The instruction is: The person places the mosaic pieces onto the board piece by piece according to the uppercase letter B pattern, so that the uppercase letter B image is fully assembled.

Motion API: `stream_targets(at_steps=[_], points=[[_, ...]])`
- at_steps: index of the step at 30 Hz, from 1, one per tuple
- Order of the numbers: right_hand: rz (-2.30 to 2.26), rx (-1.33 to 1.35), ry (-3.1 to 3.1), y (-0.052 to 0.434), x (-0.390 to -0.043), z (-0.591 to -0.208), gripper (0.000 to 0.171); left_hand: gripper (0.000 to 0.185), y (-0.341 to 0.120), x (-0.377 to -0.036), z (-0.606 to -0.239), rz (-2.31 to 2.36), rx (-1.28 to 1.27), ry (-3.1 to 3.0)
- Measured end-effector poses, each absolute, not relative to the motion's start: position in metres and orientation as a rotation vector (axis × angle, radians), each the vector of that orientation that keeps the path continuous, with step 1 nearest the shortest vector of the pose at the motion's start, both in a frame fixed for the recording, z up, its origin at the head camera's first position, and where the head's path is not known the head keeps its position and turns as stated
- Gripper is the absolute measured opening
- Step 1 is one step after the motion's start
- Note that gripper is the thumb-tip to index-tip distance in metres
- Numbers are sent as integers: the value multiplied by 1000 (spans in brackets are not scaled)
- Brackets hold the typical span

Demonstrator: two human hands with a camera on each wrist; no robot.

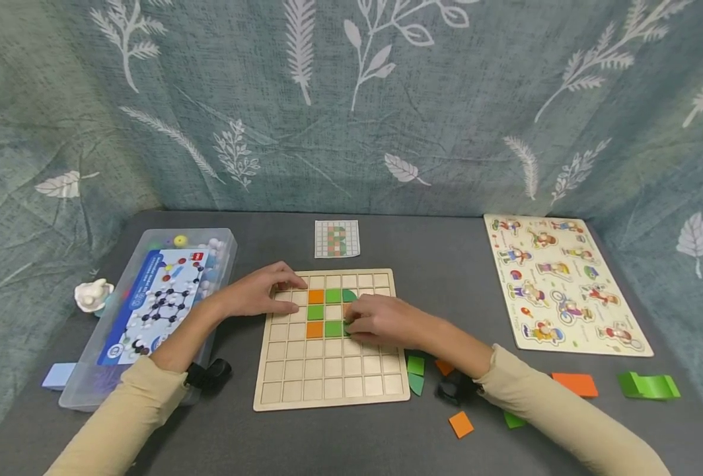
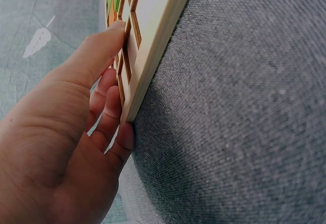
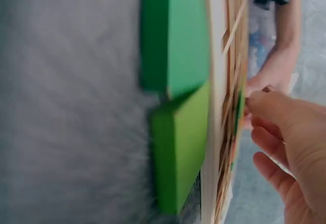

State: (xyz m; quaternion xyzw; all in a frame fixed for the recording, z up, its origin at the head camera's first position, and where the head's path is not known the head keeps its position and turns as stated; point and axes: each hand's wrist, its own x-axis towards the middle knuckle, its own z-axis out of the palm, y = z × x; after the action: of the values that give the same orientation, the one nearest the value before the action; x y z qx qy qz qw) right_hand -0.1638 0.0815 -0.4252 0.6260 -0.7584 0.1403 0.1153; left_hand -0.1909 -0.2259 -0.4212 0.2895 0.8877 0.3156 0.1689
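A wooden grid board (image 1: pixel 328 370) lies in the middle of the grey table. Its upper cells hold orange tiles (image 1: pixel 316 296), green tiles (image 1: pixel 333 295) and a dark green quarter-round tile (image 1: pixel 349 295). My left hand (image 1: pixel 289 291) rests on the board's upper left corner; in the left wrist view its thumb (image 2: pixel 97 51) lies on the board (image 2: pixel 153 30) and its fingers touch the edge. My right hand (image 1: pixel 351 324) has curled fingers that pinch a green tile (image 3: pixel 238 107) at a cell right of the lower green tile (image 1: pixel 333 328).
A pattern card (image 1: pixel 336 238) lies behind the board. Left stands a clear plastic box (image 1: pixel 149 311), with a white figure (image 1: pixel 92 294) beside it. A peg puzzle (image 1: pixel 565 281) lies right. Loose green tiles (image 1: pixel 415 373) and orange tiles (image 1: pixel 574 384) are scattered by my right arm.
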Motion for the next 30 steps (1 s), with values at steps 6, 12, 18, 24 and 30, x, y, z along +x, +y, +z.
stream_targets(at_steps=[6,12,18,24,30], points=[[578,1695,-2257,126,-141,-428,18,42,-225,-191,-423,897,828,2508],[721,1545,-2323,175,-123,-434,25,41,-225,-191,-422,905,818,2511],[834,1449,-2341,202,-114,-436,28,40,-226,-191,-422,915,810,2517],[833,1424,-2386,209,-110,-441,22,40,-226,-191,-422,921,807,2512],[737,1479,-2391,201,-105,-447,18,39,-225,-189,-421,917,805,2514]])
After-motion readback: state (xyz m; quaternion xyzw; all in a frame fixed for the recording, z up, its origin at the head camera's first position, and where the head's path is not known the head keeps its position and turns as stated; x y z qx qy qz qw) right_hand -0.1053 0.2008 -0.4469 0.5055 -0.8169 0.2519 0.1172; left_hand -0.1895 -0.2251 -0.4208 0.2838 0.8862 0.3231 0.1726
